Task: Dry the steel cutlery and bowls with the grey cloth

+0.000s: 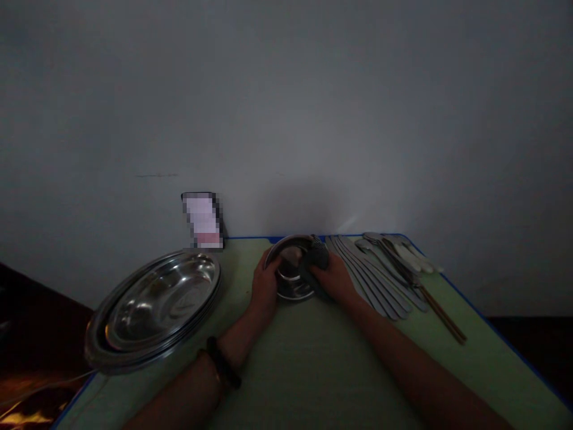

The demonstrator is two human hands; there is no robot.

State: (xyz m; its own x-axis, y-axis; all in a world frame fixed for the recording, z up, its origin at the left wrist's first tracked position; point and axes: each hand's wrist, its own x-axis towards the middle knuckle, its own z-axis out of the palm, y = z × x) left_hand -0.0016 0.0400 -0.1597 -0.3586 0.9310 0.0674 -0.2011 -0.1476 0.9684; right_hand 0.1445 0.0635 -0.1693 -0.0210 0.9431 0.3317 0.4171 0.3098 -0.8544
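Observation:
A small steel bowl (290, 263) is tilted up on the green table (313, 364) near its far edge. My left hand (264, 286) grips the bowl's left rim. My right hand (333, 279) is closed on a dark grey cloth (317, 258) pressed against the bowl's right side. A dark band sits on my left wrist.
A stack of large oval steel trays (154, 307) lies at the left, hanging over the table edge. Several steel spoons and utensils (380, 275) are laid in a row at the right. A blurred-out phone (203, 220) leans on the wall behind.

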